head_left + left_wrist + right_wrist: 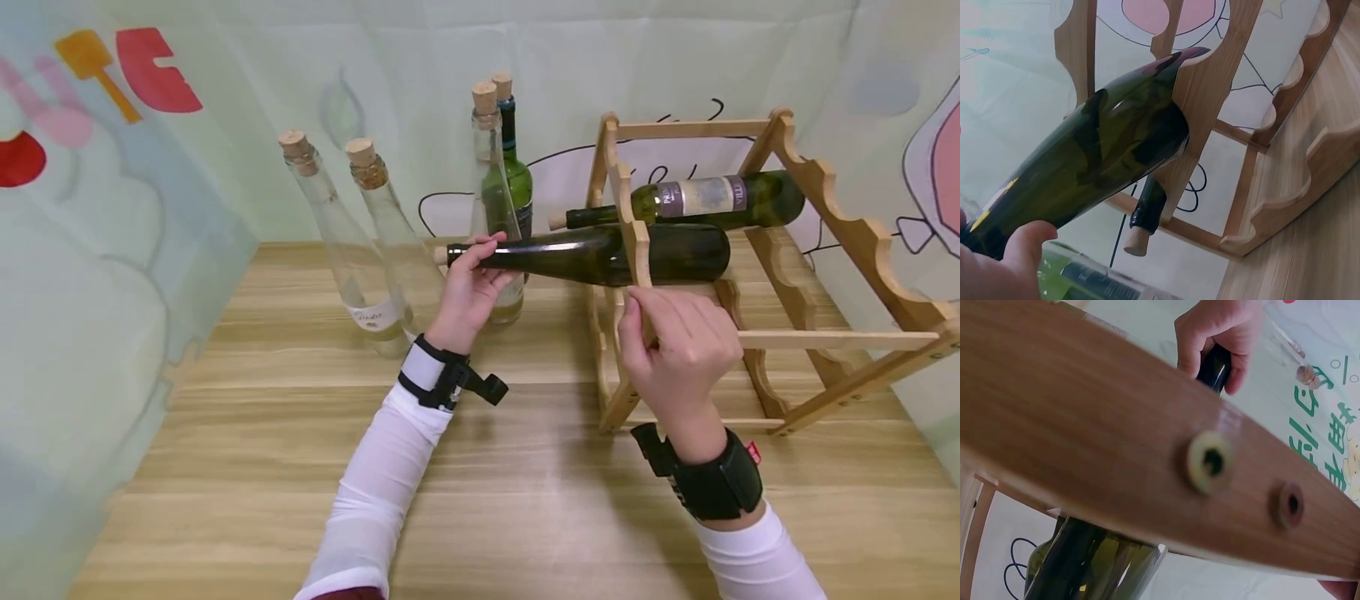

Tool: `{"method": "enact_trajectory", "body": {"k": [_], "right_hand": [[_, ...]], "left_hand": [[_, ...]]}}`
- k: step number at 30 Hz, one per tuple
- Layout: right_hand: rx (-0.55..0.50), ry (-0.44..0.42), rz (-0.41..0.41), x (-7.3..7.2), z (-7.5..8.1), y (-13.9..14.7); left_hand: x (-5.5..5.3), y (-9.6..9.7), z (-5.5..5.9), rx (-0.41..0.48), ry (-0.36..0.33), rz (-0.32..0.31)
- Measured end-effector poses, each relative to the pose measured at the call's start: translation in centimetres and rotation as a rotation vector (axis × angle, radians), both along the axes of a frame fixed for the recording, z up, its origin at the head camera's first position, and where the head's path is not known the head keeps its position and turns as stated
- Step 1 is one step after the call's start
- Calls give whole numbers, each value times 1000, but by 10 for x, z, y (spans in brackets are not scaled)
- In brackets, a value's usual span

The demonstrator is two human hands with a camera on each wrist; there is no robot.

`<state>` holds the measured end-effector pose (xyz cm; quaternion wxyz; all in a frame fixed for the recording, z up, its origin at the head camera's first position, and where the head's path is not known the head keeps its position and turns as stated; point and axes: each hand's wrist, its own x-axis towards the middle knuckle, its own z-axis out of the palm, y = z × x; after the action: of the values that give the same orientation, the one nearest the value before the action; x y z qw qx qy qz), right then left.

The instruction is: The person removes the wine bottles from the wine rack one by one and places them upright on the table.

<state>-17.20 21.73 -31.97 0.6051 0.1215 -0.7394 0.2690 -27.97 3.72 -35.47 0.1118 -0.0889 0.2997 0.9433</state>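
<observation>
My left hand [472, 296] grips the neck of a dark green wine bottle [566, 254], whose cork end points left. The bottle lies nearly level, its wide base through the side of the wooden wine rack [832, 340]. In the left wrist view the thumb [1030, 240] presses along the bottle's neck end. With curled fingers, my right hand [684, 354] holds the near top corner of the rack. A labelled green bottle [705, 202] lies across the rack behind the held one. The right wrist view has a rack rail [1116, 437] close up, covering part of the bottle.
Two clear corked bottles [330, 225] stand left of my left hand. Behind it stand another clear bottle [487, 158] and a green bottle [517, 179], both corked. A printed cloth [420, 50] hangs behind the wooden table [525, 500].
</observation>
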Motion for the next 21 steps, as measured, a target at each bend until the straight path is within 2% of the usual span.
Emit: {"method": "enact_trajectory", "body": {"k": [5, 9, 21], "right_hand": [[-15, 9, -22, 0, 1, 2], [-19, 19, -24, 0, 0, 1], [-14, 17, -7, -1, 0, -1]], "left_hand": [[1, -8, 2, 28, -10, 7], [3, -13, 3, 5, -15, 20], [5, -27, 6, 26, -12, 34]]}}
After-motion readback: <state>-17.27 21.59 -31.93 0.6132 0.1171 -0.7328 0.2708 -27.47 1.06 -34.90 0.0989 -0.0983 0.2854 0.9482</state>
